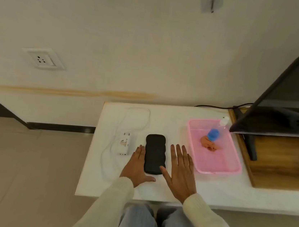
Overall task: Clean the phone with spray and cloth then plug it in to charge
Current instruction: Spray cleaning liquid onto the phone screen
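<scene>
The phone, in a dark ribbed case, lies flat on the white bench, lengthwise between the person's two hands. The left hand rests flat just left of it and the right hand just right of it. Both have straight fingers and an open grip that holds nothing, and the right thumb tip seems to touch the phone's near right corner.

To the right, a pink tray holds the spray bottle and a crumpled orange cloth, both lying untouched. Just left of the phone sits the white charger, its cable looped toward the far edge and not connected to the phone. The wall socket, far left, has nothing plugged into it.

Judging by this, the task has barely begun, with spraying, wiping and plugging in all left to do.
</scene>
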